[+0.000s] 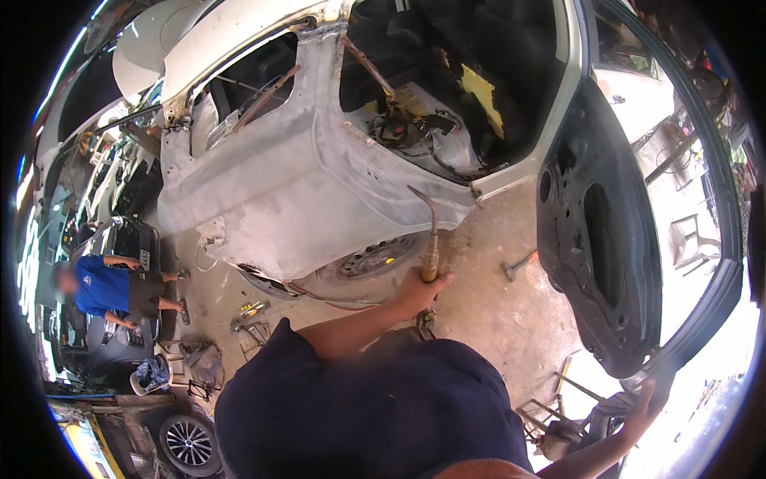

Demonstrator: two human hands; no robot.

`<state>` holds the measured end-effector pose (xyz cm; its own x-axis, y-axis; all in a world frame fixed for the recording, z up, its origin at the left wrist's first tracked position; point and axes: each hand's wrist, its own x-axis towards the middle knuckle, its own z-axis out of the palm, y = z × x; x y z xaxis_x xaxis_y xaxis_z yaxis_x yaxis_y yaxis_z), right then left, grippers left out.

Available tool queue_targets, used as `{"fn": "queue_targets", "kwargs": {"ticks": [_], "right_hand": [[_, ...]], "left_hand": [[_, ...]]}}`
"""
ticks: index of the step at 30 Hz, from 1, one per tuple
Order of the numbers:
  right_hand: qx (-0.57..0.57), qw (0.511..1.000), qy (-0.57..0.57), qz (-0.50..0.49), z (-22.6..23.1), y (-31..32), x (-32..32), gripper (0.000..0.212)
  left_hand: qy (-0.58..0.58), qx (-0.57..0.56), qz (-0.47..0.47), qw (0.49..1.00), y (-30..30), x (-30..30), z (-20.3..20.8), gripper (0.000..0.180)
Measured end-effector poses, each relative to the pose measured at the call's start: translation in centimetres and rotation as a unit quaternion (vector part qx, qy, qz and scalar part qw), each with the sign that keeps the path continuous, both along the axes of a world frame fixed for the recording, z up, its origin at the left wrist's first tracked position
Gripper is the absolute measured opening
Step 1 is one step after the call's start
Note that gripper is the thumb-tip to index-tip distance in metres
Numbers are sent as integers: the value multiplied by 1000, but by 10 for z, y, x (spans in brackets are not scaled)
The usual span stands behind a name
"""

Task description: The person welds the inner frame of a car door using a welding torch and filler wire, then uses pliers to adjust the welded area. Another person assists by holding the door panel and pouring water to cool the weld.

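Note:
My left hand (421, 291) is closed around the handle of a gas torch (433, 239). The torch points up, and its thin bent tip reaches in front of the lower rear body panel of a stripped car (263, 188). A hose (343, 303) runs to the left below my forearm. Low on the right, my right hand (648, 395) grips the edge of the open dark car door (642, 239). Glare and the door's edge partly hide those fingers. Bare grey metal shows around the door opening, with loose wiring (399, 132) inside.
A hammer (519, 266) lies on the concrete floor between me and the door. A wheel (379, 257) sits under the body panel. At left, a person in a blue shirt (108, 285) stands beside a dark car (120, 239). Metal stands (566, 431) are near my right arm.

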<state>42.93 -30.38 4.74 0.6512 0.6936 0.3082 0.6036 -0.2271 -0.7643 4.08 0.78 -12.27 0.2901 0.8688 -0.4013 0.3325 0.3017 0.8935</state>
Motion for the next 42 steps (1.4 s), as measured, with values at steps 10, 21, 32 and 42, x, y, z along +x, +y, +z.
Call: {"fn": "queue_targets", "kwargs": {"ticks": [10,21,32,42], "right_hand": [[32,886,-222,-407,-20,12,76,75],[-16,996,-91,-7,-100,199,36,38],[-654,741,14,153,-380,184,128,70],[-621,679,-94,381,-510,475,86,60]], "left_hand": [[-27,2,59,998,-28,-27,-3,30],[3,115,-20,993,48,-34,-44,22],[46,-48,-27,997,130,-49,-64,16],[252,-102,-87,958,148,-74,-65,28]]}}
